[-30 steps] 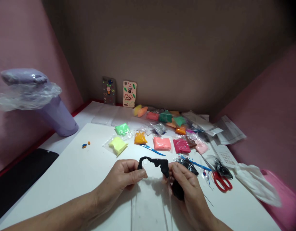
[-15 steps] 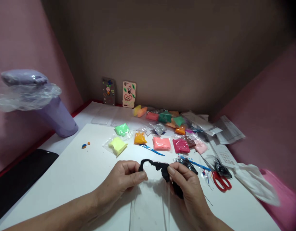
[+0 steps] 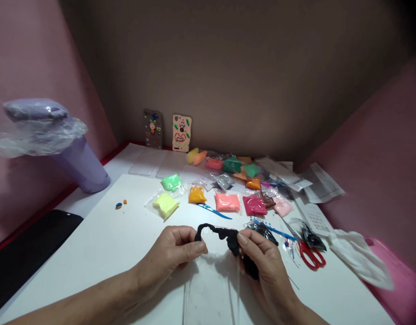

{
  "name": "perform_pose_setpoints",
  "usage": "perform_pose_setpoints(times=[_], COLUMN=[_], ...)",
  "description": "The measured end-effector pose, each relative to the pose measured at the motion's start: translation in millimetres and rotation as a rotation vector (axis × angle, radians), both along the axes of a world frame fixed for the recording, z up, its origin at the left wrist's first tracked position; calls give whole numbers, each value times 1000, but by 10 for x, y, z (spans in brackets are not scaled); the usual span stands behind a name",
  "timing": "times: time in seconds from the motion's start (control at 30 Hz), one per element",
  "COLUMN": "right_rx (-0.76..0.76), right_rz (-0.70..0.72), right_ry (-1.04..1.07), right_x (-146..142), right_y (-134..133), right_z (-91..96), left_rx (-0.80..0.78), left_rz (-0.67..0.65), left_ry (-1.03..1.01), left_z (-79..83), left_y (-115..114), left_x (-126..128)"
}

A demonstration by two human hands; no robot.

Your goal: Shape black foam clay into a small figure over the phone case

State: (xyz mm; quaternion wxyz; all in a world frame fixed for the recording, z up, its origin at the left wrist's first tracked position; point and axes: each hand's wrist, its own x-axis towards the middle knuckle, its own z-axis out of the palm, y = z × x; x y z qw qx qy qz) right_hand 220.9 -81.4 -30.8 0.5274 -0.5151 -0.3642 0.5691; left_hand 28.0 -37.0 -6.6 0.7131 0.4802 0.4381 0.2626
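1. Strip, near: solid black.
2. Near case: transparent, colourless.
3. Packets: yellow, green, amber, coral, crimson, among others.
4. Left far case: dark ground, rabbit, heart outlines.
5. Right far case: pale pink, green leaves, red outline.
6. Scissors, right: red handles.
7. Container, left: lilac.
8. Table: white.
9. Side walls: pink; far wall: grey-brown.

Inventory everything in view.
clear case: 1, transparent, between hands
clay strip: 1, black, on case
clay lump: 1, black, by right hand
packets: many, mixed, centre and rear
bits: several, mixed, left and right
tools: 2, blue, centre and right
scissors: 1, red-handled, right
decorated cases: 2, grey and pink, rear
flat cases: 2, transparent, rear
container: 1, lilac, left
flat item: 1, black, left
papers: several, white, rear right
wrap: 1, white, right
unclear item: 1, pink, right
table: 1, white, beneath
left hand: 1, bare, on case
right hand: 1, bare, on clay
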Motion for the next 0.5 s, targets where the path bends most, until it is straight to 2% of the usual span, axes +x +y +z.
perform_pose_setpoints(times=[0.13,0.33,0.5], right_rx=[12,-19,-15], right_rz=[2,60,77], right_ry=[90,0,59], right_x=[-8,23,18], right_y=[9,-2,-9], right_z=[36,20,23], left_rx=[-16,-30,-52], left_rz=[17,21,-13], left_ry=[-19,-57,-110], left_z=[-7,-30,-6], left_y=[2,5,2], left_x=[-7,-19,-28])
